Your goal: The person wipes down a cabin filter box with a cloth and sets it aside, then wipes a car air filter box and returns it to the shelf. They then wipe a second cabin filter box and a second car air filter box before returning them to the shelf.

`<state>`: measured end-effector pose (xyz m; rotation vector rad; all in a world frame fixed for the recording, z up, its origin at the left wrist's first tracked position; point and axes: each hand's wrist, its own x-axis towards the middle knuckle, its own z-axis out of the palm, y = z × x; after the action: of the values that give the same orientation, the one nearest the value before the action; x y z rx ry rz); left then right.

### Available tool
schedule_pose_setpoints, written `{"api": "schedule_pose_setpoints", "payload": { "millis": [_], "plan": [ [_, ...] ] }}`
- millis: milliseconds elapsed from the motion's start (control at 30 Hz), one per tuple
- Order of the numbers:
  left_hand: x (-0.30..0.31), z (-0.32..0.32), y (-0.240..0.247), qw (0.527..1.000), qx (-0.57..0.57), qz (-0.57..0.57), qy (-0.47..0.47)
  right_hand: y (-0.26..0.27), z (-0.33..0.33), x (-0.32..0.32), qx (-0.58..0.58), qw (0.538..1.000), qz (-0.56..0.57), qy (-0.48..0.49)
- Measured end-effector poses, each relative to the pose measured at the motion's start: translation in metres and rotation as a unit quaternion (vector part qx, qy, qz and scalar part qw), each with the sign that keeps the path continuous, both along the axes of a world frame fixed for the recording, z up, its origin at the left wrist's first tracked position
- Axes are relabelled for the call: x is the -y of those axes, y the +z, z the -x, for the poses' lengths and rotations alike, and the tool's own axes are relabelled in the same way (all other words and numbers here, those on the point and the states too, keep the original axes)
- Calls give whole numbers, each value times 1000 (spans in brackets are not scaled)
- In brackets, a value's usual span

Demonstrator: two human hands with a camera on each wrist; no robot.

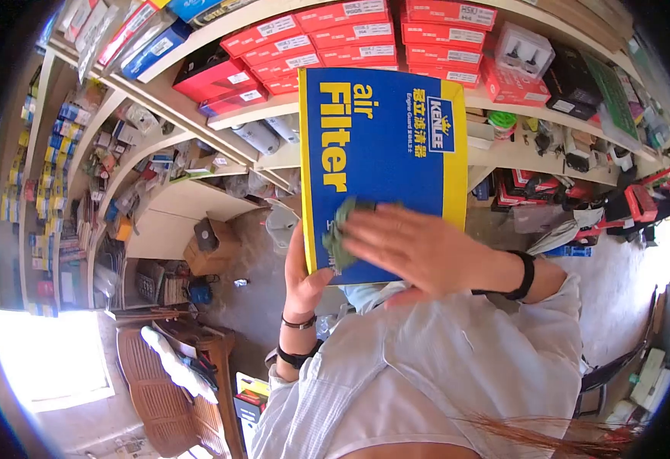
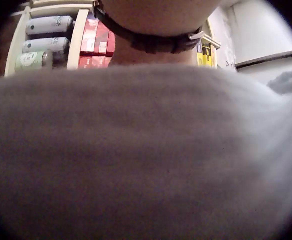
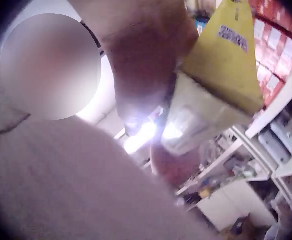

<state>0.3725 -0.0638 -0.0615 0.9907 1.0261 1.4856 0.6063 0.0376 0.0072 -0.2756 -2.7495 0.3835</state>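
A blue and yellow air filter box (image 1: 385, 153) is held upright in front of the shelves. My left hand (image 1: 307, 277) grips its lower left corner, thumb on the front face. My right hand (image 1: 377, 236) lies flat on the lower front of the box, straight fingers pressing a green cloth (image 1: 341, 231) against it. In the right wrist view the box's yellow side (image 3: 221, 65) shows beside the blurred back of the right hand (image 3: 146, 60). The left wrist view shows only a strapped wrist and a grey shirt (image 2: 146, 150).
Wooden shelves (image 1: 503, 149) behind the box carry stacked red cartons (image 1: 327, 38), a blue carton (image 1: 155, 50) and small parts. A cardboard box (image 1: 209, 241) and a wooden chair (image 1: 170, 386) stand on the floor at left. Bright light comes in at lower left.
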Motion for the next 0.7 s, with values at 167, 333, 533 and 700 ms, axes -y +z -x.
{"api": "schedule_pose_setpoints", "payload": {
  "millis": [167,333,533,700],
  "plan": [
    [0,6,6,999,-41,6,1,1,-1,-11,22,997,28,71],
    [-5,-4,18,996,-80,6,-41,25,4,-41,-68,997,-40,4],
    [-11,-10,17,997,-68,-4,-29,8,12,-18,4,991,-11,135],
    [-13,-7,16,997,-50,2,-59,34,2,-52,-54,993,-98,-33]
  ]
}}
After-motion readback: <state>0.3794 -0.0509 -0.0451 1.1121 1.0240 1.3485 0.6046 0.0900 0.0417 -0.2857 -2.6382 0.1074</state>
